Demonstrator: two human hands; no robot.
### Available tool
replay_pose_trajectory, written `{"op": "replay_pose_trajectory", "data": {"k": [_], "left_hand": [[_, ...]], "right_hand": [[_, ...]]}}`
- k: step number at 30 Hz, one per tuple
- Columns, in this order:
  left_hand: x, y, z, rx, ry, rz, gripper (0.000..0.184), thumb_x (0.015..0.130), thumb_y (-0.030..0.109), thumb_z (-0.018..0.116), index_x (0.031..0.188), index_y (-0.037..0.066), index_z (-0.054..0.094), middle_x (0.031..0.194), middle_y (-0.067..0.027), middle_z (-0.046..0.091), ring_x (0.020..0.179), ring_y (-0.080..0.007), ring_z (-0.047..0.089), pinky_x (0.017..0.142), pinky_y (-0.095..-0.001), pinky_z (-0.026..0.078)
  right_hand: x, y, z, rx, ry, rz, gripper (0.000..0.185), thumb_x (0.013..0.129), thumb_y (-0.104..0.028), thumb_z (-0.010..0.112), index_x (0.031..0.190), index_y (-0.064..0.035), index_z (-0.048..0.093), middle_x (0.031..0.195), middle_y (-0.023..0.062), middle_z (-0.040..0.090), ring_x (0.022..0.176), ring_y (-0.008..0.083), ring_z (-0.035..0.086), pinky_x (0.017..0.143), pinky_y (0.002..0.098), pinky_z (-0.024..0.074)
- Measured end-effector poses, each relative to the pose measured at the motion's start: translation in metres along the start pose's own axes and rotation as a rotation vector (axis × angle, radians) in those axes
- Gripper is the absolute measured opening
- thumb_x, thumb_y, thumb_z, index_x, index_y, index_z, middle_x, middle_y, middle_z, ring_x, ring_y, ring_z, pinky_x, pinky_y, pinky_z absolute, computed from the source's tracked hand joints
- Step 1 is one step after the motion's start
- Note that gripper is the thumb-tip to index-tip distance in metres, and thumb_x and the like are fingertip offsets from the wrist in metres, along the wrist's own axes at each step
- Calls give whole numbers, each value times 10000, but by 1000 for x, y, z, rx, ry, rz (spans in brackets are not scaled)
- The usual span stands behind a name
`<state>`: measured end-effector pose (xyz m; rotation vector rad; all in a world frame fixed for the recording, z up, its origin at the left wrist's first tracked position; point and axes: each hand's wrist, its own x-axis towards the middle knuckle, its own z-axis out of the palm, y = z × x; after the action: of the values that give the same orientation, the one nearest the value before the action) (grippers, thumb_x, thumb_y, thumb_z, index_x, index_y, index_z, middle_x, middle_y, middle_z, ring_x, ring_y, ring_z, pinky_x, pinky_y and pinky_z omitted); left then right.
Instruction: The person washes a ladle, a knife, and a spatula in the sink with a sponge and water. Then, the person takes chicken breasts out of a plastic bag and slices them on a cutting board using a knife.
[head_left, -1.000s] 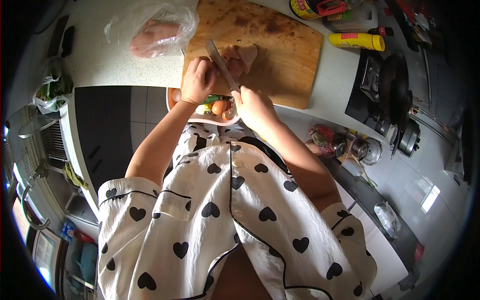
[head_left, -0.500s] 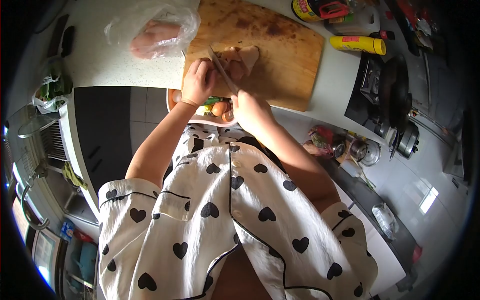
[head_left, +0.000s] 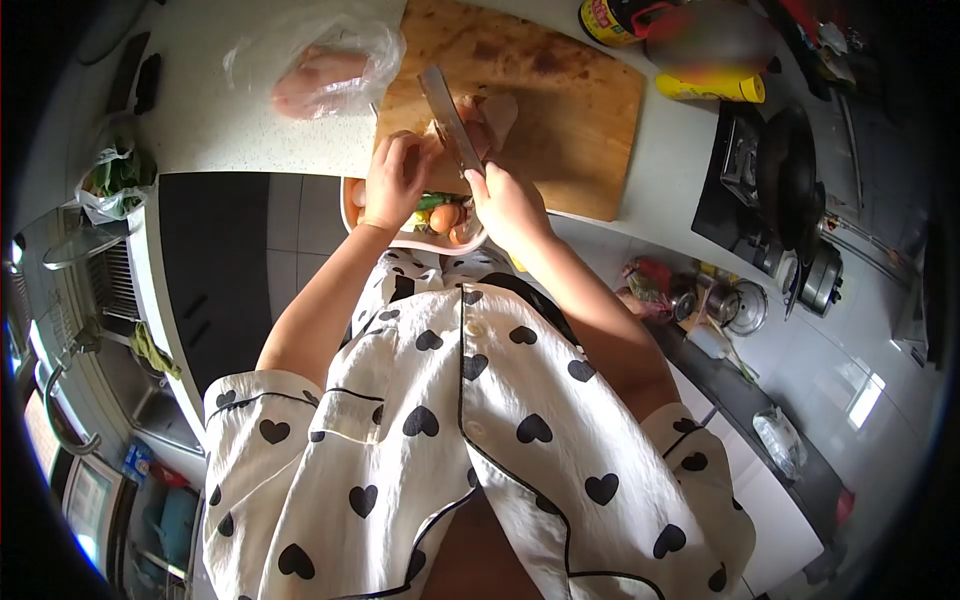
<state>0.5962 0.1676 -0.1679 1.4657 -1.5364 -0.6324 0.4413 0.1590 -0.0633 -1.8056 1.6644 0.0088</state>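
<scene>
My right hand (head_left: 508,205) is closed around the handle of a kitchen knife (head_left: 450,118). Its wide blade slants up and left over the wooden cutting board (head_left: 575,130). Pieces of raw meat (head_left: 492,118) with pale skin lie on the board, just right of the blade and partly behind it. On the blade's other side, my left hand (head_left: 397,178) has its fingers bent together at a small pale bit of meat. The fingertips partly hide that bit. Below both hands, a pale bin (head_left: 408,240) holds eggs (head_left: 444,218) and some green vegetables.
A clear plastic bag with raw meat (head_left: 322,82) lies left of the board. At the right stand a dark bottle (head_left: 608,22), a yellow bottle (head_left: 712,87) and a stove with a black wok (head_left: 787,180). Another knife (head_left: 128,75) lies at the far left.
The knife has turned so more of its blade face shows, and it has lifted slightly. My left hand has drawn back a little from the meat, toward my body.
</scene>
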Motion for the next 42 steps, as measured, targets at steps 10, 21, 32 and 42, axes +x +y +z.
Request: {"op": "replay_pose_trajectory", "data": {"k": [10,21,32,42], "left_hand": [[6,6,9,95,24,-64,108,736,53,624,827,52,567,823,-100,574,767,-299,563,672,-374,455],[10,-2,10,40,-7,-56,119,729,21,603,839,45,564,823,-105,574,722,-302,573,629,-359,470],[7,-5,10,40,-18,-68,127,728,25,595,847,46,557,814,-120,560,759,-320,560,648,-382,458],[8,-3,10,53,-10,21,127,746,48,597,867,53,558,826,-112,571,770,-319,565,660,-384,461]], "right_hand": [[-12,-6,-2,-32,-65,21,292,894,-253,455,766,-10,555,664,203,598,640,375,598,596,457,469],[-7,-6,-6,-77,-119,58,296,890,-246,452,784,3,570,685,208,607,690,378,605,647,457,468],[-19,-8,-3,-92,-124,61,290,894,-243,451,799,10,555,707,232,597,697,396,598,637,466,471],[25,-10,24,-53,0,50,275,881,-256,458,823,-5,553,713,222,608,691,393,605,630,468,478]]}}
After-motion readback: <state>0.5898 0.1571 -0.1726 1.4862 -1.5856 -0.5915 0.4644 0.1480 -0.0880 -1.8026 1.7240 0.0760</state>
